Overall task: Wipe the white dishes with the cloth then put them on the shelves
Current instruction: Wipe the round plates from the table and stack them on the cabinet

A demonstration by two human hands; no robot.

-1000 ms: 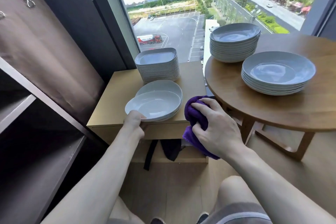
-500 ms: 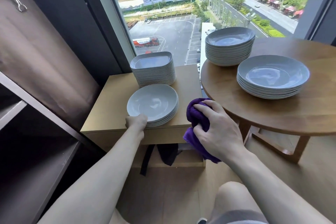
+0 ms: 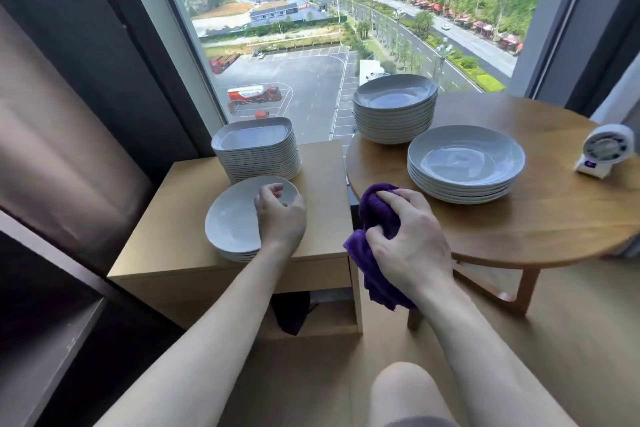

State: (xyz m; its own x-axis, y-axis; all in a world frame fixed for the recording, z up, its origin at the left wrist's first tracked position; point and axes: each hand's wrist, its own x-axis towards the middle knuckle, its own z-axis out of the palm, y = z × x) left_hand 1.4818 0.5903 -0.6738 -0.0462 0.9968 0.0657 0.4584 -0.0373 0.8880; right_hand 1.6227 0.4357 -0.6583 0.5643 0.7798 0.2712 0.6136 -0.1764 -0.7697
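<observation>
Wooden cabinet [image 3: 322, 184]: left hand [image 3: 280, 215] over round plates [image 3: 232, 218]; right hand [image 3: 408, 239] grips plush cloth [image 3: 374, 215].

Left hand [image 3: 281, 218] is sitting over the right side of the top plate [image 3: 232, 218] of a short round stack at the front of the low bench [image 3: 322, 191], fingers loosely curled, grip unclear; a square-dish stack [image 3: 256, 149] is standing just behind. Right hand [image 3: 412, 246] is gripping the bunched purple cloth [image 3: 372, 215] between the low bench and the round bench [image 3: 554, 218]. Round bench is carrying a tall bowl stack [image 3: 394, 111], a wider plate stack [image 3: 464, 163] and a small white device [image 3: 606, 152].
</observation>
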